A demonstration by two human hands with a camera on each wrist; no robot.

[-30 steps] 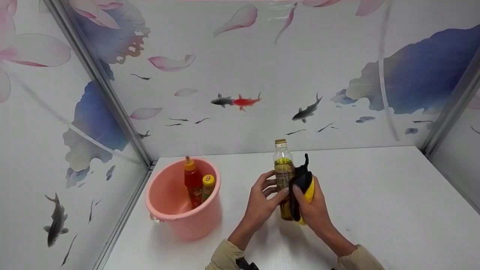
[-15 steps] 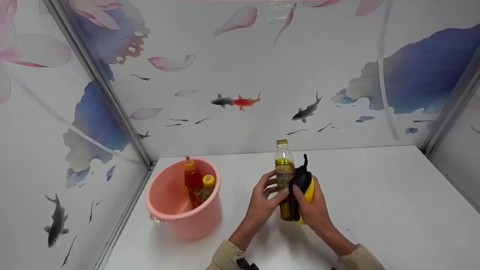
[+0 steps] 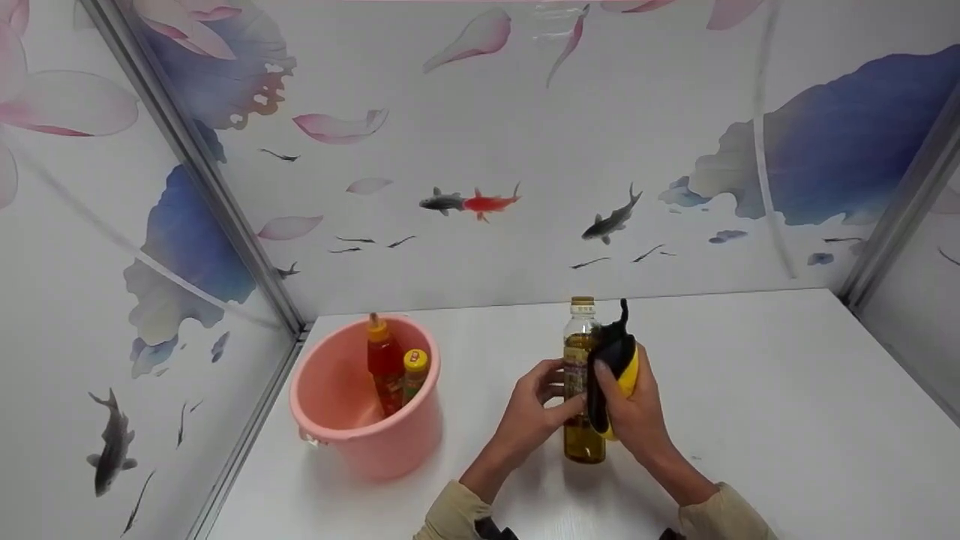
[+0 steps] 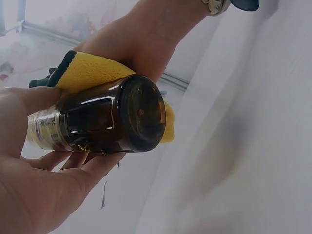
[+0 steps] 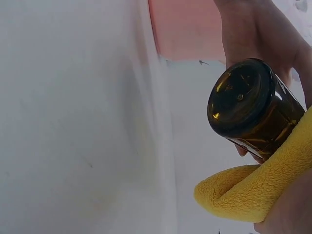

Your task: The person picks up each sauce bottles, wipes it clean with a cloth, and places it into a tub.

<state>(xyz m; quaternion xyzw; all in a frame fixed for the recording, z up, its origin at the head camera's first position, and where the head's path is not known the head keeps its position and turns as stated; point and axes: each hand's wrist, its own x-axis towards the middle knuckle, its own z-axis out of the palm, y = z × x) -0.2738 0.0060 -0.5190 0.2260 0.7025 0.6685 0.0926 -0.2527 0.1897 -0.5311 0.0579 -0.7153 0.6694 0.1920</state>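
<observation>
A clear bottle of yellow-brown oil (image 3: 583, 442) with a gold cap is held up off the white table, its base showing in both wrist views. My left hand (image 3: 529, 409) grips it from the left, thumb in front and fingers curled behind. On the bottle's right side my right hand (image 3: 637, 412) holds a folded cloth (image 3: 613, 356), black on one face and yellow on the other, with the thumb pressing it. The yellow fleecy side (image 5: 243, 192) lies along the bottle in the right wrist view. My right fingers are mostly hidden behind the cloth.
A pink bucket (image 3: 390, 450) stands on the table (image 3: 772, 405) at the left. Inside it are a red sauce bottle (image 3: 386, 367) with a yellow top and a small yellow-capped jar (image 3: 415, 375). Patterned wall panels (image 3: 480, 135) enclose the table.
The bottle has shifted slightly right and lower in the head view. The cloth has slid up along it, and both hands have moved a little right.
</observation>
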